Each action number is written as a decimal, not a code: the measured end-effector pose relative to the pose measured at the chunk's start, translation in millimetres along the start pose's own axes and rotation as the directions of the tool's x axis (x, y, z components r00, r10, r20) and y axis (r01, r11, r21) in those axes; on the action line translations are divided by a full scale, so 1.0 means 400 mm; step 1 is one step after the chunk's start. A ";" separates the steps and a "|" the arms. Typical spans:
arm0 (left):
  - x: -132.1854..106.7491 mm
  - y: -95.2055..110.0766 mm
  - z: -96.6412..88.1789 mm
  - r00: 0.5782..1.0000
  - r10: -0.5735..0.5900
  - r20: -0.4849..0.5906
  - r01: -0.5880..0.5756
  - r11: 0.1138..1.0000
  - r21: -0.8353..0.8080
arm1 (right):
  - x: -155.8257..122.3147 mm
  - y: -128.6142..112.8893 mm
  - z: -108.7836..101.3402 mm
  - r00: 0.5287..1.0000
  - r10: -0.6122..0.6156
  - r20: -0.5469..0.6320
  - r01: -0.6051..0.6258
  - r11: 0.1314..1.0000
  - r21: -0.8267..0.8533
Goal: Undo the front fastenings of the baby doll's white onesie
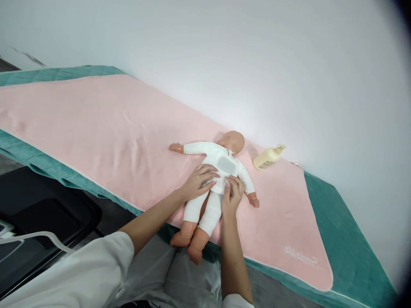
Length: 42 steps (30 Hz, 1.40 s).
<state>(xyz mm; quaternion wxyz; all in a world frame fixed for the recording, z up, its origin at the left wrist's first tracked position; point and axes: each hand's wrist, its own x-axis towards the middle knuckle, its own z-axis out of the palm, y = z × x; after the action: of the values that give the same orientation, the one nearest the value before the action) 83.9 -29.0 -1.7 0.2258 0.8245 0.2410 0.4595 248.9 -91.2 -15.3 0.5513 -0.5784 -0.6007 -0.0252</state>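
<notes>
While the doll [214, 171] lies on its back at the centre of the frame, I keep both hands at its waist. My left hand [197, 183] lies flat over the lower belly with the fingers extended and lightly spread; it presses on the white bodysuit [221, 164] and closes on nothing, which looks like a way to hold the body steady against the towel. My right hand [231, 196] sits just to the right of it, at the hip on the doll's side nearer the right of the frame. Its fingers are curled in toward the hem of the bodysuit, touching the fabric; I cannot tell whether they pinch a fold or only rest on it.

The doll's head points toward the wall at the upper right, and its arms are spread out to both sides. Its bare feet hang just over the near edge of the pink towel [96, 128], so the legs point toward me and the waist is within easy reach of both hands.

A cream pump bottle [267, 158] lies on its side on the towel just right of the doll's head, apart from it and within arm's reach. Under the pink towel a teal cloth [346, 252] covers the surface and shows along the near edge and at the lower right. My white sleeve [80, 273] fills the lower left of the frame.
</notes>
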 end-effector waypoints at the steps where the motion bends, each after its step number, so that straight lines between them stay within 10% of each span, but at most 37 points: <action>1: 0.001 0.001 0.000 1.000 -0.010 0.008 0.010 1.000 0.010 | 0.001 0.001 0.001 1.000 0.012 0.019 -0.012 1.000 0.002; 31: 0.183 -0.043 0.014 0.967 -0.098 0.236 0.038 0.968 0.249 | 0.175 0.065 0.040 0.956 0.121 0.267 -0.130 0.991 0.015; 42: 0.175 -0.072 0.019 0.978 -0.097 0.183 0.100 0.995 -0.008 | 0.177 0.072 0.029 0.971 0.060 0.234 -0.057 0.998 -0.017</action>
<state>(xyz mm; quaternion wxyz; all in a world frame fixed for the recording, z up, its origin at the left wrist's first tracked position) 117.4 34.8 22.8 0.2767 0.8482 0.2558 0.3722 282.0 -26.7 11.8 0.4743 -0.5975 -0.6441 0.0563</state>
